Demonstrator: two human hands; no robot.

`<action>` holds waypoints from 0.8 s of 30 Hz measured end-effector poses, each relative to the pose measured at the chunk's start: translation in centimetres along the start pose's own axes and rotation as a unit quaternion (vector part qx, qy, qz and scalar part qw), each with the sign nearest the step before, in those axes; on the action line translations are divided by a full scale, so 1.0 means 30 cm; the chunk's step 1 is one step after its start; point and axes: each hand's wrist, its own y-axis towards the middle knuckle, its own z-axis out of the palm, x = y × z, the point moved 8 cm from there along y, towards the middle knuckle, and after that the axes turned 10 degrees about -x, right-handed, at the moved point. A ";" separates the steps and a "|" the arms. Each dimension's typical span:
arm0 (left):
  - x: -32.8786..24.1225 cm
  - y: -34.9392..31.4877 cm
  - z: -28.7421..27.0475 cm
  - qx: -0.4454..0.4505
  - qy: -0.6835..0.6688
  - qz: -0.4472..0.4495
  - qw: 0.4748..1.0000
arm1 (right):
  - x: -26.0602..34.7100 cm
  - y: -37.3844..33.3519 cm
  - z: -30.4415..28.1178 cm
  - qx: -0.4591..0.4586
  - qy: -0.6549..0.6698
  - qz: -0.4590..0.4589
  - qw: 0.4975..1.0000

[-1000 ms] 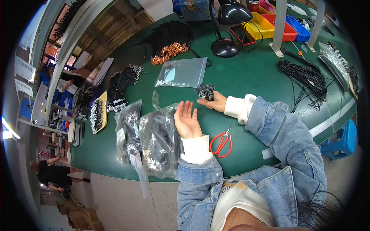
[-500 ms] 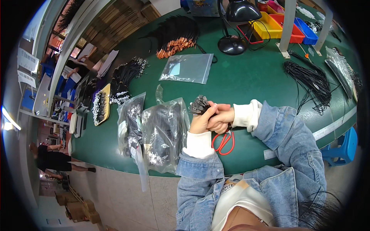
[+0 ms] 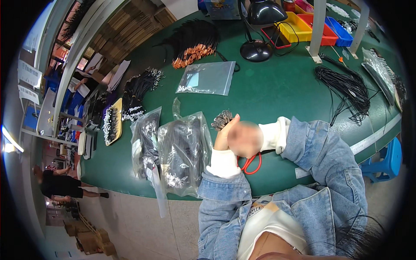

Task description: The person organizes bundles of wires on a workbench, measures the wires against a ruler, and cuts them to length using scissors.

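My left hand [image 3: 225, 138] is closed around a bundle of thin dark cables, whose grey metal-looking ends [image 3: 222, 120] fan out above the fist. Against it on the right lies my right hand [image 3: 245, 138]; a blur hides its fingers and whatever may be in them. Just below the hands, a red-handled cutting tool [image 3: 252, 165] rests on the green table [image 3: 277, 186], its working end out of sight. Left of my left wrist is a clear plastic bag of black cables [image 3: 184, 151], with a narrower bag of cables [image 3: 148, 134] beside it.
Further back lie a flat clear bag [image 3: 206, 78], black cables with copper-coloured ends [image 3: 195, 55] and a black desk lamp [image 3: 256, 51]. To the right are a coil of black cable [image 3: 346, 91] and yellow [image 3: 294, 28], red and blue bins. A yellow tray [image 3: 113, 121] stands left.
My right hand has shifted slightly against the left and is now blurred. The cable ends stay in my left fist. The whole view has shifted a little.
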 end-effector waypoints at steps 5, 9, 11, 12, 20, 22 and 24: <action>-0.024 -0.009 0.064 0.108 -0.068 0.027 0.991 | 0.006 0.004 0.004 -0.024 -0.024 0.015 0.999; -0.142 -0.010 -0.043 -0.070 -0.014 0.210 0.975 | 0.191 -0.031 -0.095 -0.226 -0.266 -0.107 0.931; -0.170 -0.032 -0.154 -0.264 0.059 0.248 0.930 | 0.425 -0.130 -0.095 -0.406 -0.622 -0.305 0.597; -0.184 -0.040 -0.177 -0.288 0.055 0.270 0.917 | 0.470 -0.146 -0.088 -0.422 -0.689 -0.321 0.493; -0.203 -0.052 -0.231 -0.338 0.093 0.321 0.880 | 0.477 -0.067 -0.208 -0.369 -0.842 -0.276 0.280; -0.199 -0.045 -0.222 -0.338 0.117 0.317 0.878 | 0.471 -0.081 -0.194 -0.364 -0.836 -0.321 0.255; -0.198 -0.043 -0.213 -0.339 0.145 0.323 0.872 | 0.468 -0.107 -0.186 -0.376 -0.844 -0.305 0.231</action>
